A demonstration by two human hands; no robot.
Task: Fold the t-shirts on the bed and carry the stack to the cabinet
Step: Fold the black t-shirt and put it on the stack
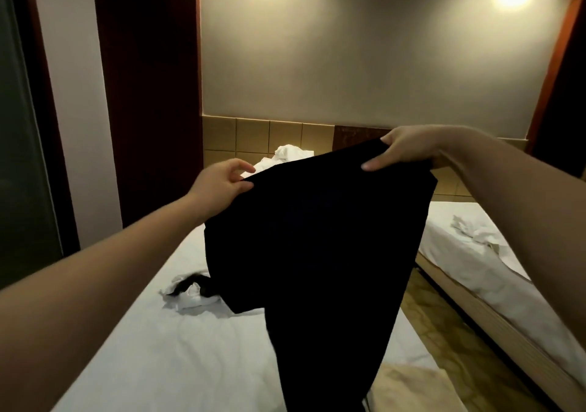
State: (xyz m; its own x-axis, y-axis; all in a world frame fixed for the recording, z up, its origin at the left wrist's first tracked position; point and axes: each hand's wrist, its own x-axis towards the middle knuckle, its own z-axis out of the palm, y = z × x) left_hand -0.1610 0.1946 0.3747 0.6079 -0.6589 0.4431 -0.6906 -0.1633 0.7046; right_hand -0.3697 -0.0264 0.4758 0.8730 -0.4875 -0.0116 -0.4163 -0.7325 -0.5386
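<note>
Shirt (310, 237): black, held in the air over the bed (133, 357), upper edge drawn taut, the rest hanging in a tapering drape; lower end out of frame.
Left hand (218, 183): pinches the upper left corner, thumb against fingertips.
Right hand (402, 151): fingers curled over the upper right corner, clamped on the cloth.
Purpose of hold: likely to spread the cloth and find its outline before laying it down to fold.
Fabric: thin, limp, matte; no seam or print discernible in dim light.
Bed surface: white, smooth, faintly creased.
Heap (190, 297): crumpled white and dark garments on the bed, left of the shirt, unfolded.
Far pile (287, 153): white cloth bunched at the head end.
Cabinet: not identifiable.
</note>
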